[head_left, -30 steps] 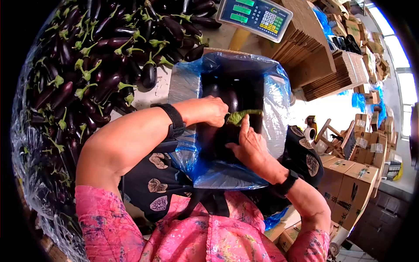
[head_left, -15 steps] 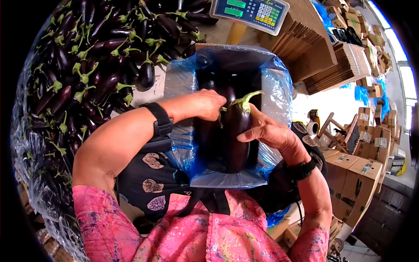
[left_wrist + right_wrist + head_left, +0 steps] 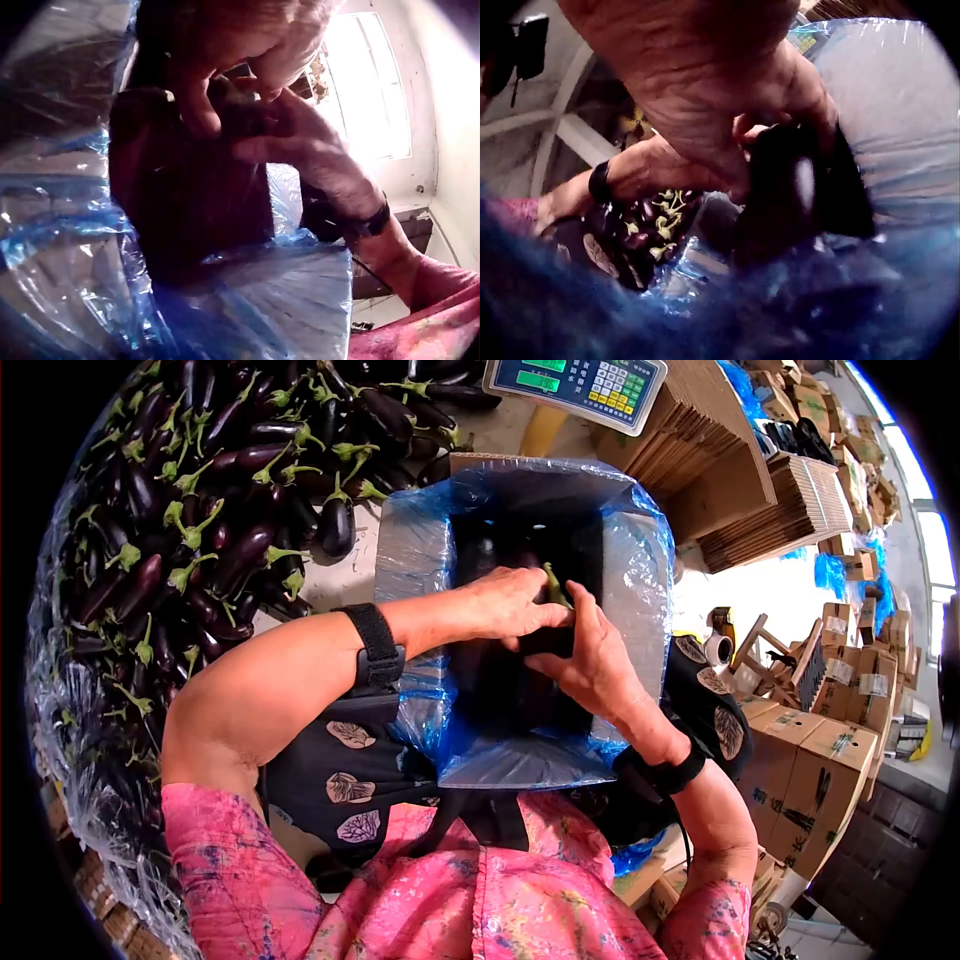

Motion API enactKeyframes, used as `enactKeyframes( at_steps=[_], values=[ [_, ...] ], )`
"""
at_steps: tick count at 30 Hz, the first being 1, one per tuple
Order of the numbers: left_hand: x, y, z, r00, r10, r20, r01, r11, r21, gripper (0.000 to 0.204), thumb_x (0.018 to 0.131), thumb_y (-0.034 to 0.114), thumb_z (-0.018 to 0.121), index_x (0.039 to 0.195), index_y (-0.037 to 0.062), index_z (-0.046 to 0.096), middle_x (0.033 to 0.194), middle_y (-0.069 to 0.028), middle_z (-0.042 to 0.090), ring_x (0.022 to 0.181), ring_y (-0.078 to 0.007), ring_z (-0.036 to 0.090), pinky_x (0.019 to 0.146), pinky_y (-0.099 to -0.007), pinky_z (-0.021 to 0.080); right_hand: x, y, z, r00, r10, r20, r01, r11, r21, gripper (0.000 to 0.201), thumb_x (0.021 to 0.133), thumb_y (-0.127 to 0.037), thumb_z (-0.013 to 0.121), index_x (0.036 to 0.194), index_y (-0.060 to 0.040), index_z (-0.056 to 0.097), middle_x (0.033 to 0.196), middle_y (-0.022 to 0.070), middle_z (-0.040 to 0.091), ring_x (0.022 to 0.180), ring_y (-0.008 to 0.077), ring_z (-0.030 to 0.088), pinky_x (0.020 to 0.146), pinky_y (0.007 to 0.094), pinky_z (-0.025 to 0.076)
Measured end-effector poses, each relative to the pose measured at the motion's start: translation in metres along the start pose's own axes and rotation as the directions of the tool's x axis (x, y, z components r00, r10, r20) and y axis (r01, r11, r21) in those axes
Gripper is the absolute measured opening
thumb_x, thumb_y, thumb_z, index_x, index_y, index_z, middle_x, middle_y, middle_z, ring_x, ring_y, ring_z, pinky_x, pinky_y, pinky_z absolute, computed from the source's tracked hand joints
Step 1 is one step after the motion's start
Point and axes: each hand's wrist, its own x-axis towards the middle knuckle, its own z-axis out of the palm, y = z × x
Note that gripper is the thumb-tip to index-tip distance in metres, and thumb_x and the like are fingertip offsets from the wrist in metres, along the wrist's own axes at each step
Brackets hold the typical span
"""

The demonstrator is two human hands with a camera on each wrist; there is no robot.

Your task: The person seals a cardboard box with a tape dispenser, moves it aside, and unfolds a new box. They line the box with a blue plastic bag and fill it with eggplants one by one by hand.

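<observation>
Inside the box lined with blue plastic film, both hands meet at the top end of a dark eggplant. Its green stem sticks up between them. The right hand grips this eggplant from the right side, thumb toward the near wall. Reaching over from the left, the left hand has its fingers and thumb curled at the stem end. Most of the eggplant's body is lost in shadow in the head view. Other eggplants lie deeper in the box.
A large heap of eggplants covers the left side, with clear film along its outer edge. Behind the box stands a scale display. Flattened cardboard is stacked at back right; closed cartons and a wooden stool are further right.
The eggplant, raised upright in the right hand half a second ago, is now lower and darker in the box. The left hand has shifted right, onto its stem end.
</observation>
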Motion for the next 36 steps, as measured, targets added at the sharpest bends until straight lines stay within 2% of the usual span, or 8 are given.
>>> enactKeyframes(
  at_steps=[4, 10, 12, 16, 20, 22, 25, 36],
  values=[
    [0.006, -0.004, -0.003, 0.988, 0.072, 0.136, -0.111, 0.945, 0.307, 0.042, 0.087, 0.027, 0.060, 0.118, -0.0022, 0.058, 0.098, -0.0260, 0.069, 0.078, -0.0338, 0.071, 0.080, -0.0435, 0.054, -0.013, -0.003, 0.012, 0.924, -0.377, -0.063, 0.251, 0.722, -0.644, 0.075, 0.075, -0.020, 0.078, 0.137, 0.0056, 0.043, 0.142, 0.0232, 0.043, 0.131, 0.0392, 0.042, 0.105, 0.0457, 0.036],
    [0.004, -0.033, -0.027, 0.939, 0.335, -0.071, -0.211, 0.728, 0.652, 0.044, 0.078, 0.034, 0.074, 0.105, 0.0000, 0.063, 0.095, -0.0222, 0.068, 0.096, -0.0415, 0.065, 0.085, -0.0485, 0.052, 0.002, 0.003, 0.005, 0.979, -0.197, 0.056, 0.190, 0.770, -0.609, 0.072, 0.074, -0.027, 0.079, 0.132, 0.0035, 0.049, 0.126, 0.0162, 0.058, 0.120, 0.0302, 0.051, 0.097, 0.0430, 0.037],
    [0.005, -0.031, -0.017, 0.986, 0.126, 0.111, -0.168, 0.759, 0.629, 0.051, 0.076, 0.034, 0.078, 0.108, -0.0007, 0.059, 0.095, -0.0237, 0.067, 0.094, -0.0425, 0.065, 0.082, -0.0495, 0.053, 0.007, 0.006, 0.005, 0.976, -0.191, 0.101, 0.212, 0.747, -0.630, 0.072, 0.074, -0.028, 0.079, 0.131, 0.0038, 0.049, 0.124, 0.0158, 0.058, 0.118, 0.0301, 0.052, 0.096, 0.0431, 0.038],
    [0.005, -0.030, 0.002, 0.997, 0.074, 0.033, -0.079, 0.791, 0.607, 0.050, 0.074, 0.027, 0.080, 0.106, -0.0056, 0.059, 0.097, -0.0265, 0.068, 0.095, -0.0445, 0.065, 0.081, -0.0496, 0.055, 0.008, 0.009, 0.006, 0.973, -0.200, 0.112, 0.224, 0.731, -0.644, 0.072, 0.073, -0.028, 0.080, 0.129, 0.0047, 0.049, 0.121, 0.0156, 0.059, 0.114, 0.0298, 0.052, 0.092, 0.0433, 0.038],
    [-0.004, -0.028, -0.022, 0.958, 0.212, 0.191, -0.286, 0.730, 0.621, 0.046, 0.081, 0.032, 0.076, 0.107, -0.0023, 0.060, 0.098, -0.0241, 0.068, 0.095, -0.0435, 0.065, 0.082, -0.0470, 0.053, 0.002, -0.002, -0.006, 0.978, -0.176, 0.112, 0.209, 0.805, -0.555, 0.077, 0.074, -0.031, 0.079, 0.133, 0.0046, 0.047, 0.129, 0.0158, 0.057, 0.123, 0.0309, 0.050, 0.095, 0.0447, 0.038],
    [-0.012, 0.005, -0.035, 0.978, 0.155, 0.141, -0.209, 0.790, 0.577, 0.045, 0.084, 0.033, 0.073, 0.109, -0.0013, 0.059, 0.098, -0.0238, 0.067, 0.094, -0.0428, 0.065, 0.079, -0.0462, 0.052, -0.003, -0.011, -0.030, 0.964, -0.257, 0.061, 0.256, 0.850, -0.460, 0.075, 0.079, -0.032, 0.077, 0.137, 0.0043, 0.045, 0.129, 0.0192, 0.058, 0.121, 0.0351, 0.053, 0.096, 0.0455, 0.042],
    [-0.019, 0.009, -0.051, 0.909, 0.417, -0.023, -0.369, 0.828, 0.422, 0.047, 0.085, 0.034, 0.072, 0.114, -0.0001, 0.059, 0.099, -0.0227, 0.067, 0.090, -0.0402, 0.067, 0.075, -0.0444, 0.053, -0.003, -0.026, -0.075, 0.969, -0.246, 0.035, 0.245, 0.926, -0.287, 0.061, 0.085, -0.028, 0.074, 0.132, 0.0036, 0.051, 0.112, 0.0245, 0.065, 0.103, 0.0403, 0.063, 0.089, 0.0439, 0.050],
    [-0.062, 0.032, -0.090, 0.993, 0.098, 0.066, -0.097, 0.995, -0.025, 0.045, 0.092, 0.022, 0.067, 0.131, 0.0023, 0.056, 0.111, -0.0147, 0.070, 0.100, -0.0193, 0.068, 0.089, -0.0320, 0.053, 0.006, 0.003, -0.101, 0.990, -0.141, 0.011, 0.138, 0.979, 0.148, 0.037, 0.089, -0.016, 0.071, 0.118, 0.0029, 0.061, 0.102, 0.0213, 0.070, 0.093, 0.0325, 0.070, 0.080, 0.0384, 0.056]
  ],
)
